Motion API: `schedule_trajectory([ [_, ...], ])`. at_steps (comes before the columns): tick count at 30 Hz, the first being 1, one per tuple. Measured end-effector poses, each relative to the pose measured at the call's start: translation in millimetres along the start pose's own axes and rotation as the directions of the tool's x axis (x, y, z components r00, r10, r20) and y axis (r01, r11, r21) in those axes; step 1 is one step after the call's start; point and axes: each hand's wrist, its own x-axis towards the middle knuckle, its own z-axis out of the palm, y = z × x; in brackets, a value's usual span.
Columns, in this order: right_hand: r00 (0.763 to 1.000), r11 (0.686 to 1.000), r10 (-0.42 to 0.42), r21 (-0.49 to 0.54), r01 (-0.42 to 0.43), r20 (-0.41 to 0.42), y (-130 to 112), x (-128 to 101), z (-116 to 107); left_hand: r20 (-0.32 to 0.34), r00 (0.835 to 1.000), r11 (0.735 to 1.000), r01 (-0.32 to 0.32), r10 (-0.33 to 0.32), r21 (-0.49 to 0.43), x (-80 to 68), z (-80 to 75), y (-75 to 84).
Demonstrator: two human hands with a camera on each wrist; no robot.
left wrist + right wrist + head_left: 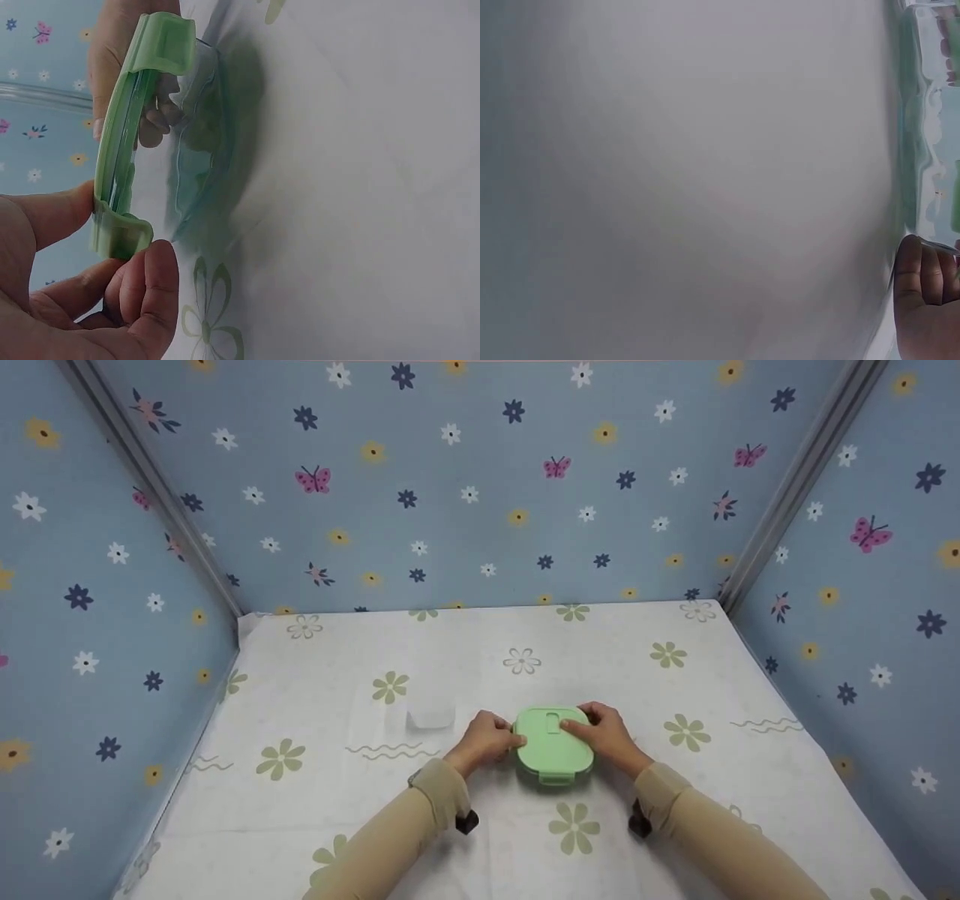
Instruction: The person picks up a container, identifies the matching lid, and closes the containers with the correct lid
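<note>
A person's two hands held a small green-lidded container [553, 745] that sat on the tablecloth [750, 780] a little toward the near edge, about midway between the left and right edges; the left hand [487, 739] gripped its left side, thumb and curled fingers [154, 289] pinching the lid's side clasp [120, 234]; the right hand [606, 733] clasped the right side, its thumb lying over the lid near the raised tab [553, 721]; the glass body [196, 142] under the lid showed clear in the left wrist view; a pale translucent cup [430, 712] stood just beyond the left hand, apart from it; the cloth bore green flower prints [574, 826], and blue flowered walls [480, 487] closed in the back and sides.
</note>
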Motion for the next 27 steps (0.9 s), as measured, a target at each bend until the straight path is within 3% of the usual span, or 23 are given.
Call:
schedule_trajectory([
  [9, 1.000, 1.000, -0.025, 0.011, 0.025, -0.005, 2, 0, 1, 0.074, 0.997, 0.988, -0.025, 0.037, -0.152, 3.2, 1.5, -6.0],
  [19, 0.999, 0.999, 0.002, -0.045, 0.000, 0.042, -3, 4, -8, 0.052, 0.999, 0.986, 0.000, 0.009, -0.167, 5.1, 1.8, -11.1],
  [27, 0.998, 0.998, 0.055, -0.039, -0.053, 0.041, -5, 5, -8, 0.078, 0.997, 0.980, 0.043, -0.029, -0.195, 3.0, 0.5, -12.0],
])
